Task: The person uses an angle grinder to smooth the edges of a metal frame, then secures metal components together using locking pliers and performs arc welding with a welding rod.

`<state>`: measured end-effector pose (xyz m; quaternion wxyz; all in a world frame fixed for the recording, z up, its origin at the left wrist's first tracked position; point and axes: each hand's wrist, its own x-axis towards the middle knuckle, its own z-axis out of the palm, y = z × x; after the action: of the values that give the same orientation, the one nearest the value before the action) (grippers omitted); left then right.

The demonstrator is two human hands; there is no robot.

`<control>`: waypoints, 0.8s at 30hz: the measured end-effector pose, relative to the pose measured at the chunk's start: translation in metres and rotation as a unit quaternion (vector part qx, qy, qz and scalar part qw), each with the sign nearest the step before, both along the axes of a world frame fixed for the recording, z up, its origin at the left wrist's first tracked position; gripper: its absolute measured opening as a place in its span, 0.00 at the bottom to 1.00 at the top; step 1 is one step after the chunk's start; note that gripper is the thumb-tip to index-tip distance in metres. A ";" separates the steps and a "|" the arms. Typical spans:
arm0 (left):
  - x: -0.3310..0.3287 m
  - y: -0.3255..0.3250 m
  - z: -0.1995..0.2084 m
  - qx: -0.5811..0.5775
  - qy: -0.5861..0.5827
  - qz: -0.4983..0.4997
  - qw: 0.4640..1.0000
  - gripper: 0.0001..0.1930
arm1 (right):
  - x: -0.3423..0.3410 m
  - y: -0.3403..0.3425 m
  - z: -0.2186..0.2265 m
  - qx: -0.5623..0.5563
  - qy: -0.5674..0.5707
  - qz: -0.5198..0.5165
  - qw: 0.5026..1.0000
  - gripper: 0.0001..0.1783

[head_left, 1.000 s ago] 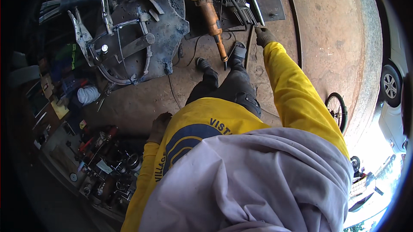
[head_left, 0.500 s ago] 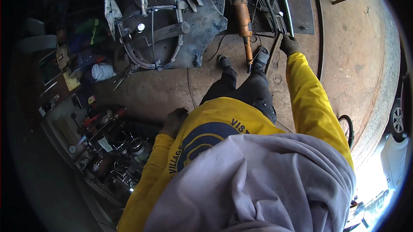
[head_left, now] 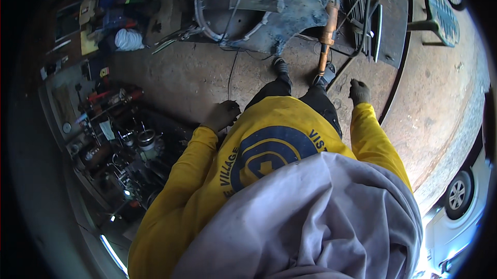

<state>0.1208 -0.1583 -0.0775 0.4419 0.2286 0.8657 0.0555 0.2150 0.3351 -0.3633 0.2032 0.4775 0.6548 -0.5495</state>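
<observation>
My right hand (head_left: 360, 91), in a dark work glove, hangs over the floor just in front of the metal table. Its fingers are curled in, and nothing shows in them. Nearest to it, a pale metal tube (head_left: 378, 33) lies at the table's edge beside several thin rods (head_left: 359, 20). My left hand (head_left: 221, 115), also gloved, is low at my left side by my waist; dim light and blur hide how its fingers stand. An orange angle grinder (head_left: 327, 33) lies between the worktop and the rods, its handle end toward my feet.
A ring-shaped metal frame (head_left: 203, 22) rests on the steel worktop (head_left: 303, 17). A green plastic chair (head_left: 440, 17) stands at the far right. Machinery (head_left: 147, 139) fills the left side, near a white bundle (head_left: 128, 40). A cable (head_left: 232, 74) runs along the floor.
My right hand has come away from the end of the metal tube and drawn back toward me. The tube stays on the table. My view has turned, shifting the worktop up and right.
</observation>
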 end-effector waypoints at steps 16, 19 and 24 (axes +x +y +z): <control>-0.066 -0.024 0.013 0.238 0.110 0.580 0.771 0.12 | 0.004 0.030 0.036 -0.072 0.089 -0.059 0.992 0.21; -0.105 -0.035 0.024 0.288 0.150 0.619 0.715 0.11 | 0.009 0.028 0.042 -0.098 0.046 -0.067 0.992 0.20; -0.148 -0.060 0.008 0.348 0.151 0.580 0.720 0.12 | 0.024 0.006 0.051 -0.083 0.053 -0.085 0.992 0.20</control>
<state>-0.0272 -0.2186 -0.0691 0.0760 -0.1755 0.8037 0.5635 0.2390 0.3406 -0.3124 0.1601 0.4830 0.5739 -0.6417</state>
